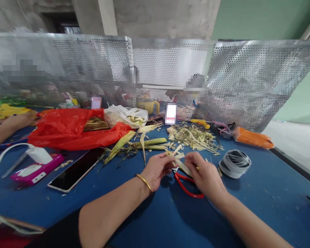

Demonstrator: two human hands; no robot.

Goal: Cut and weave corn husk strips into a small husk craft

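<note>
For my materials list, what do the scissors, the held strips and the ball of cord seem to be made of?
Scissors: smooth red handles, probably plastic-coated; shiny grey part looks metal. Strips: likely dried leaf, matte, pale, thin. Ball of cord: whitish strands, perhaps plastic; cannot tell surely.

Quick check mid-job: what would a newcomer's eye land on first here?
Probably the big red plastic bag, left of centre on the blue table. Next, the left hand and right hand holding pale strips near the middle, red-handled scissors showing just below. The white string ball sits to their right.
</note>
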